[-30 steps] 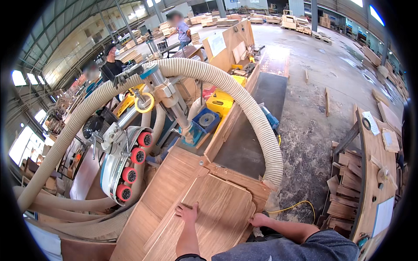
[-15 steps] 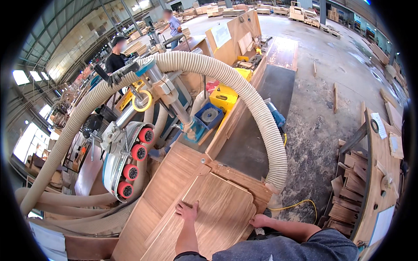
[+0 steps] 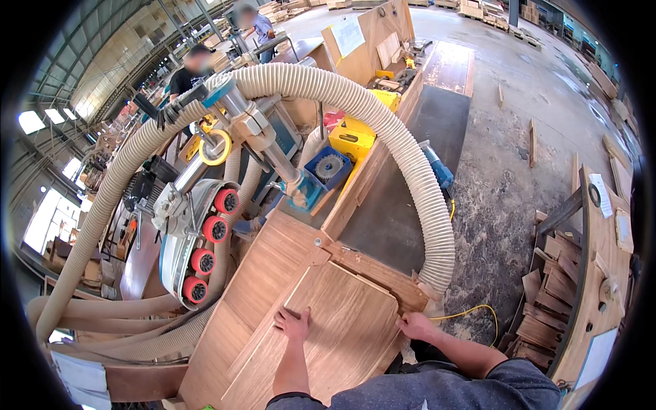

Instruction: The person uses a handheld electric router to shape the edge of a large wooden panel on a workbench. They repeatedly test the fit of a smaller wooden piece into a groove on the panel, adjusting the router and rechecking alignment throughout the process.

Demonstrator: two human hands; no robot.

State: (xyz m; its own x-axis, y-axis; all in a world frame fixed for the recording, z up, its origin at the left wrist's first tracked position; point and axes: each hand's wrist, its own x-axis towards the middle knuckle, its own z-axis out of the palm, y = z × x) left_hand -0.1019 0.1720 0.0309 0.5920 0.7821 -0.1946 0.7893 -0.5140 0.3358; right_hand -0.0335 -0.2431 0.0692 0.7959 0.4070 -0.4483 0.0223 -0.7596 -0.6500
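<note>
My left hand (image 3: 294, 321) lies on a light brown wooden panel (image 3: 342, 294), fingers apart. On the panel's right edge, near its rounded corner, my right hand (image 3: 415, 325) has its fingers curled round the edge. The panel rests on a wider wooden board (image 3: 236, 280). Beyond its far end runs a wooden rail (image 3: 369, 273). To the left hangs a machine head with four red wheels (image 3: 215, 229).
A ribbed hose (image 3: 403, 143) arches over a dark bed (image 3: 383, 225). Behind are a blue tray with a saw blade (image 3: 328, 166), yellow bins (image 3: 352, 150) and two people (image 3: 188, 78) (image 3: 258, 27). At right stands a wooden bench (image 3: 591, 287) beside offcuts (image 3: 547, 304).
The scene has shifted up in the picture as my view moved. My right hand is slightly farther forward along the panel edge; my left hand stays spread on the panel.
</note>
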